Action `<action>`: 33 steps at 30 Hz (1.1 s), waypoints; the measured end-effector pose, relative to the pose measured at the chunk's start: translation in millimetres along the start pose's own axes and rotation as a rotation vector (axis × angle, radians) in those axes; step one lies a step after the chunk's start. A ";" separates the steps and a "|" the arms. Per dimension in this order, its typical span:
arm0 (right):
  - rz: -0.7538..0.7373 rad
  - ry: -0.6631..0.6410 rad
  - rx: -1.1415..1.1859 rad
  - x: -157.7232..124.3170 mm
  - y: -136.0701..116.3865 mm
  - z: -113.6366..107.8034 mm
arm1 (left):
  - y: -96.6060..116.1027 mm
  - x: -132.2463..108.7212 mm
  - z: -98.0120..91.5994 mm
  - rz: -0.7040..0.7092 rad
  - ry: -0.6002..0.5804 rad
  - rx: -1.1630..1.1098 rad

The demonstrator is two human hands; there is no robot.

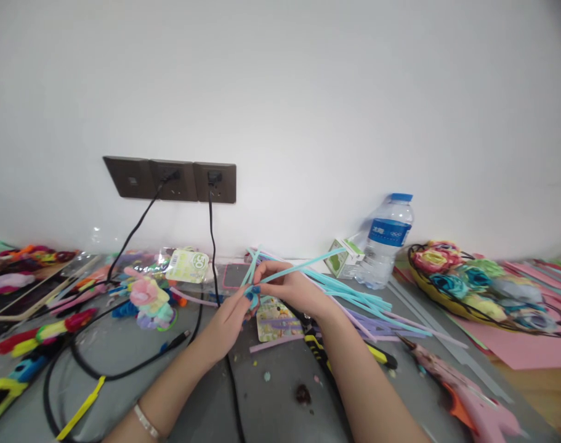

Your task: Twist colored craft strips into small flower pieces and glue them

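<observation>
While my left hand pinches slender, bent turquoise strips, I note my right hand pinching them too.

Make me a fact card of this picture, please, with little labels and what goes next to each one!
Left grip: pinching light blue strips
Right grip: pinching the same strips, close to the left
Table: grey, cluttered
Bottle: clear, blue cap, near the wall
Far right: colourful flowers
Near right: pink glue gun
Wall sockets: brown, two black plugs in
</observation>
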State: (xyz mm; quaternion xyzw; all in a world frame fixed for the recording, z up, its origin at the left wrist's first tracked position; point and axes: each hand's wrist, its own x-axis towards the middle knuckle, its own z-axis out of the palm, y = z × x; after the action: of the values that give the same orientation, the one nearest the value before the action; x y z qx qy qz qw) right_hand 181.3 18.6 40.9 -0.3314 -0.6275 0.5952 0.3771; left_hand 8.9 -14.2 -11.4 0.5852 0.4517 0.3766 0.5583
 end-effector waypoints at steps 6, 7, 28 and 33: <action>-0.042 0.106 0.050 0.7 -0.1 -1.9 | 13.5 -0.8 -1.8 0.213 -0.033 0.071; -0.049 0.126 0.055 0.6 -0.5 -2.5 | 15.8 -1.2 -1.6 0.248 -0.039 0.078; -0.161 0.167 -0.042 5.5 5.5 -2.8 | 14.5 8.6 -3.9 0.031 0.238 -0.331; -0.110 0.122 0.008 5.0 6.2 -1.8 | 12.1 9.4 -5.9 0.060 0.227 -0.292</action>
State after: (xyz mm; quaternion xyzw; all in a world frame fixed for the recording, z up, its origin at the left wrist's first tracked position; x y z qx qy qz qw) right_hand 180.2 24.2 35.1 -0.3307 -0.6183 0.5545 0.4482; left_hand 7.5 -3.1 0.6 0.4648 0.4346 0.5181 0.5715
